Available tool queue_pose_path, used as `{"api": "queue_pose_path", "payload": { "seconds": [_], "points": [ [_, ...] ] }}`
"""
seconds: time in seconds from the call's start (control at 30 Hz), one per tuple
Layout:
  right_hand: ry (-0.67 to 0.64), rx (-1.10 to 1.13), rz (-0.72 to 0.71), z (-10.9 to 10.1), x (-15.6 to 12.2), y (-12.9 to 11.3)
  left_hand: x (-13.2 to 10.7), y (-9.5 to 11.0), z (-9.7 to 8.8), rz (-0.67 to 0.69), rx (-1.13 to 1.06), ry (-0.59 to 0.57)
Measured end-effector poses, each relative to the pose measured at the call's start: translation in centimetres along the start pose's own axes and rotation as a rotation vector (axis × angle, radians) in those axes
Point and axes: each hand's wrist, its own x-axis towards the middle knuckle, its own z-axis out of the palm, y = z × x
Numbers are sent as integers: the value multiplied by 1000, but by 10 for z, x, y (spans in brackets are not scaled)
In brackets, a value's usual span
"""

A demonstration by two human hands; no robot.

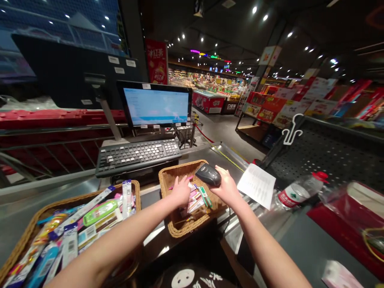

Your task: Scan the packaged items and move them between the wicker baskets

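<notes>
My right hand is closed around a black handheld barcode scanner, held over the small wicker basket. My left hand reaches into that basket with its fingers curled on a small packaged item among several pink and green packs. The scanner's head points left, toward my left hand. Both forearms stretch forward from the bottom of the view.
A larger wicker basket at the left holds several packaged toothbrushes. Behind stand a keyboard and a lit monitor. A paper sheet, a water bottle and a red bag lie at the right.
</notes>
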Motion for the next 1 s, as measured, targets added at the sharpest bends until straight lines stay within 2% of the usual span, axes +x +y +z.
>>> {"api": "queue_pose_path", "payload": {
  "seconds": [0.2, 0.4, 0.5, 0.67, 1.0],
  "points": [
    [-60, 46, 17, 2, 9, 27, 29, 18, 42, 25, 169, -148],
    [-58, 98, 8, 6, 19, 39, 45, 20, 71, 115, 60, -111],
    [-55, 110, -1, 6, 24, 40, 47, 18, 82, 88, 38, -147],
    [-36, 125, -12, 4, 29, 41, 46, 19, 90, 81, 61, -169],
    [-10, 126, 13, 0, 28, 43, 43, 24, 89, 45, 100, -166]
  ]
}}
